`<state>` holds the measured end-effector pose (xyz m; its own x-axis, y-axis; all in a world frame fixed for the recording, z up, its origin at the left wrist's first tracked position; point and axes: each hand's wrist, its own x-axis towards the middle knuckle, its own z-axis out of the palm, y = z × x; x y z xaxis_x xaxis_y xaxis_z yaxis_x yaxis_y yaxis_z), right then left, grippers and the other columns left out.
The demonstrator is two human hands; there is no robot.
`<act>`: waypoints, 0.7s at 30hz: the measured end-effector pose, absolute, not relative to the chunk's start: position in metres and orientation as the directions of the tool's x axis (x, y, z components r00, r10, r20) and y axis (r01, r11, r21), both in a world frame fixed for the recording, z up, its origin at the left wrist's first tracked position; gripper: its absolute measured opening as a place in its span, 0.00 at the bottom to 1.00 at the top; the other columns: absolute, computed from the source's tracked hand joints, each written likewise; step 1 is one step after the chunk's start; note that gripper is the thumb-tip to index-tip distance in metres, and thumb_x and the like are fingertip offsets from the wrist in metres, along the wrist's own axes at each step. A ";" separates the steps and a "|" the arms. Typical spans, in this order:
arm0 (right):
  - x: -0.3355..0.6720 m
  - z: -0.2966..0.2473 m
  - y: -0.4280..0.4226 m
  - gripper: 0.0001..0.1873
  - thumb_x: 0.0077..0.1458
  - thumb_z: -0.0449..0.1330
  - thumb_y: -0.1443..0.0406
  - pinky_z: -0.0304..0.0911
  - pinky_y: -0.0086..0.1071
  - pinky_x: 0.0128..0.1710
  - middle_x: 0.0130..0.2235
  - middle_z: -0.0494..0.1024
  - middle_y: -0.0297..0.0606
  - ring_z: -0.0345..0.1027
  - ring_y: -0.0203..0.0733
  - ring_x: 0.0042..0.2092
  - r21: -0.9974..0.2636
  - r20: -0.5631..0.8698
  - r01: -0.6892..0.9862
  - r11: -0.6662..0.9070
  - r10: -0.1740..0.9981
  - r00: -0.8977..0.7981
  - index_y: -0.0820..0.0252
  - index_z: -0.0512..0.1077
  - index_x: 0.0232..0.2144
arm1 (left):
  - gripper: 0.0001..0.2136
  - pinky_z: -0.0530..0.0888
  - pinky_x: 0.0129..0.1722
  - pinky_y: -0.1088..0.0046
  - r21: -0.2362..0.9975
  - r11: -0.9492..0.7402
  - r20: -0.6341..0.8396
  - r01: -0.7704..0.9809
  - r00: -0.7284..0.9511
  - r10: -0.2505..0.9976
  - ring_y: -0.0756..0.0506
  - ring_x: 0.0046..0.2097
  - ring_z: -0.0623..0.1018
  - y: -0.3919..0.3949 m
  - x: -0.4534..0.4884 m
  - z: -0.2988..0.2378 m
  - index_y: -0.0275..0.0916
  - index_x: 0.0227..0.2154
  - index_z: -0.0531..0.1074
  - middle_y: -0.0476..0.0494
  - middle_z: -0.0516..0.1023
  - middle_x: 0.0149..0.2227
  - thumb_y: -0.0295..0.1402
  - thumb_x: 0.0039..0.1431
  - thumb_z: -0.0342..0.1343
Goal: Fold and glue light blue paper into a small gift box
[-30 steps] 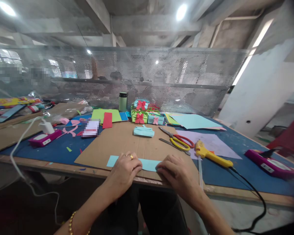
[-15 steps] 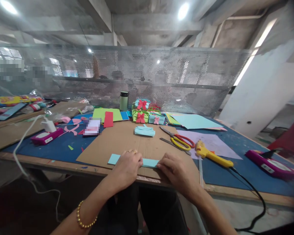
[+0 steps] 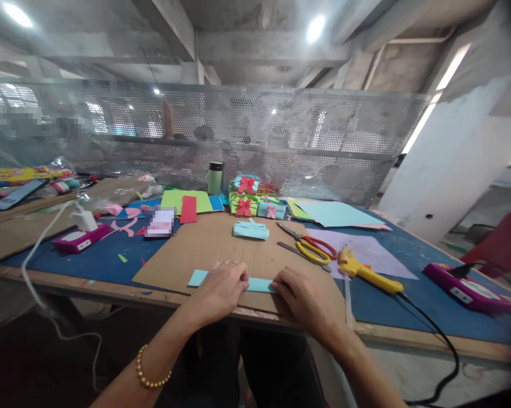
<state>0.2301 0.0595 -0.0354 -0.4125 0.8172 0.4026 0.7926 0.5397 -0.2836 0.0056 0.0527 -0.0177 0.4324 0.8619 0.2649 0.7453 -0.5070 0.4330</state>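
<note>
A light blue paper strip [image 3: 260,285] lies lengthwise on a brown cardboard sheet [image 3: 174,258] near the table's front edge. My left hand [image 3: 224,288] rests over the strip's left half with its fingers curled down onto the paper, hiding part of it. At the strip's right end, my right hand [image 3: 300,297] pinches the paper between thumb and fingers. Beyond them on the cardboard sits a small folded light blue paper piece [image 3: 251,229]. Scissors [image 3: 310,247] with red and yellow handles lie to its right, alongside a dark blade-like tool [image 3: 290,247].
A yellow glue gun [image 3: 370,272] with a black cord lies on purple paper [image 3: 357,246] at right. Purple power strips [image 3: 461,292] flank the workspace. Behind stand small paper boxes with bows [image 3: 245,199], a green bottle [image 3: 215,178], coloured sheets [image 3: 340,214] and a phone [image 3: 160,222].
Both hands stay on the paper strip with almost the same grip. My right fingers have shifted very slightly left along it. The whole view has tilted a little.
</note>
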 end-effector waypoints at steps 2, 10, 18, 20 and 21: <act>0.230 -0.037 0.060 0.11 0.65 0.54 0.67 0.59 0.32 0.33 0.30 0.74 0.35 0.67 0.40 0.33 -0.291 0.413 0.786 0.546 0.813 -0.412 0.58 0.69 0.29 | 0.06 0.63 0.39 0.67 0.456 -0.488 0.231 0.744 0.431 0.872 0.44 0.38 0.74 0.053 0.005 -0.012 0.40 0.32 0.68 0.48 0.77 0.35 0.28 0.64 0.49; 0.229 -0.041 0.057 0.08 0.63 0.54 0.68 0.61 0.33 0.33 0.32 0.76 0.37 0.69 0.41 0.35 -0.314 0.429 0.780 0.541 0.814 -0.392 0.57 0.68 0.31 | 0.04 0.60 0.29 0.72 0.497 -0.438 0.104 0.749 0.449 0.887 0.46 0.33 0.72 0.061 0.001 -0.002 0.42 0.30 0.68 0.50 0.74 0.29 0.29 0.59 0.50; 0.227 -0.041 0.055 0.06 0.63 0.55 0.69 0.60 0.33 0.34 0.33 0.75 0.37 0.68 0.42 0.35 -0.348 0.401 0.790 0.505 0.842 -0.361 0.57 0.66 0.32 | 0.03 0.64 0.34 0.71 0.469 -0.392 0.082 0.791 0.403 0.911 0.45 0.38 0.73 0.058 0.005 -0.001 0.41 0.31 0.67 0.49 0.74 0.33 0.27 0.59 0.52; 0.227 -0.040 0.054 0.06 0.63 0.54 0.70 0.59 0.33 0.34 0.34 0.74 0.37 0.67 0.41 0.35 -0.365 0.403 0.781 0.506 0.843 -0.358 0.57 0.65 0.32 | 0.03 0.64 0.35 0.71 0.464 -0.406 0.086 0.787 0.416 0.905 0.45 0.39 0.73 0.058 0.005 0.001 0.41 0.31 0.67 0.49 0.74 0.34 0.28 0.59 0.53; 0.227 -0.040 0.054 0.06 0.63 0.53 0.70 0.59 0.33 0.34 0.34 0.74 0.36 0.67 0.41 0.35 -0.373 0.403 0.777 0.507 0.843 -0.357 0.57 0.65 0.32 | 0.03 0.64 0.35 0.71 0.462 -0.413 0.090 0.785 0.422 0.902 0.45 0.39 0.73 0.059 0.005 0.001 0.41 0.31 0.66 0.49 0.74 0.34 0.27 0.60 0.53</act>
